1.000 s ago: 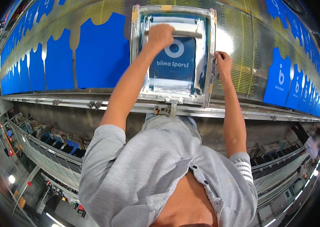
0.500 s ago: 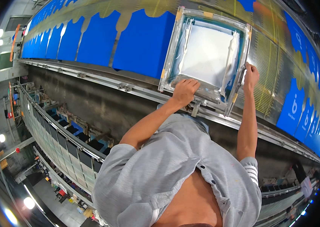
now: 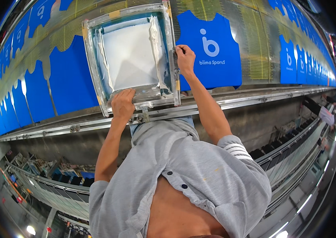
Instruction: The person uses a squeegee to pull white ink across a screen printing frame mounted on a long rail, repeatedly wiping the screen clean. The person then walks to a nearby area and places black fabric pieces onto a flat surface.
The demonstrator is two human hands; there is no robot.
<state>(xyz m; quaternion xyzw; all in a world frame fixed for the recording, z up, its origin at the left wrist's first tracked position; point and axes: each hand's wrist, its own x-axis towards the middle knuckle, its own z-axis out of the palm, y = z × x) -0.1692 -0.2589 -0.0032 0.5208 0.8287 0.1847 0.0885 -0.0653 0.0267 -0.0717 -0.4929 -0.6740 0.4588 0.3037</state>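
A screen-printing frame (image 3: 136, 11) with metal rails lies over the table. White ink covers the middle of its mesh, and thick ridges of white ink (image 3: 157, 51) run down both sides. My left hand (image 3: 123, 104) is closed on the squeegee (image 3: 149, 93), which lies across the frame's near end. On the frame's right rail, my right hand (image 3: 185, 60) has its fingers curled round the edge. A blue sleeveless top (image 3: 225, 51) with a white print lies flat just right of the frame. What lies under the screen is hidden.
Plain blue tops (image 3: 72, 75) lie in a row to the left; printed ones (image 3: 286, 61) lie to the right and along the far side. A metal rail (image 3: 231, 102) runs along the table's near edge. Behind me stands another long table (image 3: 56, 194).
The frame now lies farther left along the row, with both my hands still on it. A printed blue top now shows at its right, where bare table showed before.
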